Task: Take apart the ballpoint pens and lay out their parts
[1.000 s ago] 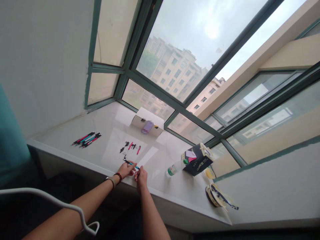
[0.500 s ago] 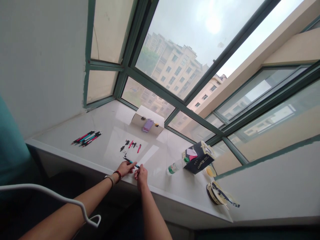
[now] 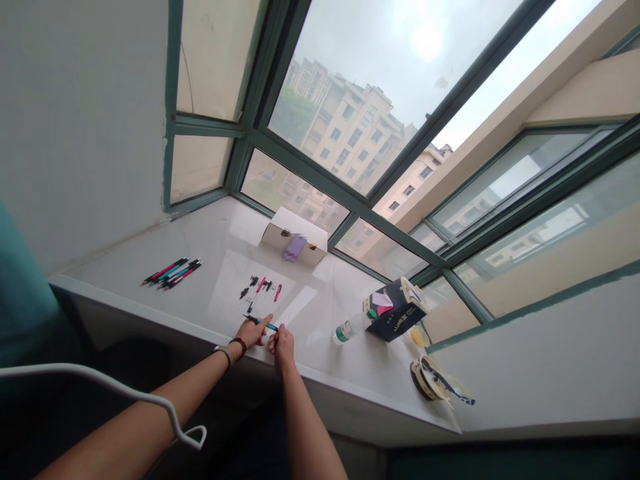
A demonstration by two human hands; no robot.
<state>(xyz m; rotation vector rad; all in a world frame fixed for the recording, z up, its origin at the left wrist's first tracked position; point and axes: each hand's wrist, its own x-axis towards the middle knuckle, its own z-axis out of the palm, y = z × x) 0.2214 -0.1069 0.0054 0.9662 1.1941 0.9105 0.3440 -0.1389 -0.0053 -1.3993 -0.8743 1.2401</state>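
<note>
A slim black and light-blue pen (image 3: 271, 327) is held level just above the front of the white ledge. My left hand (image 3: 253, 332) is closed around its left part, the index finger pointing along the barrel. My right hand (image 3: 283, 345) pinches the right end, and its curled fingers hide that tip. Just beyond my hands, several small black pen parts (image 3: 244, 293) and red barrel pieces (image 3: 278, 293) lie loose on the ledge. Further left rests a bunch of assembled pens (image 3: 173, 273) in red, blue and black.
At the window stands an open white box (image 3: 319, 248) with a blurred purple patch. To the right are a green-capped bottle (image 3: 349, 329), a dark carton (image 3: 399, 319) and a round container (image 3: 423, 381) with a patterned strap. A white cable (image 3: 100, 380) crosses the lower left.
My left index finger has straightened along the pen and the left hand has turned slightly. The right hand keeps its pinch. The view has shifted a little.
</note>
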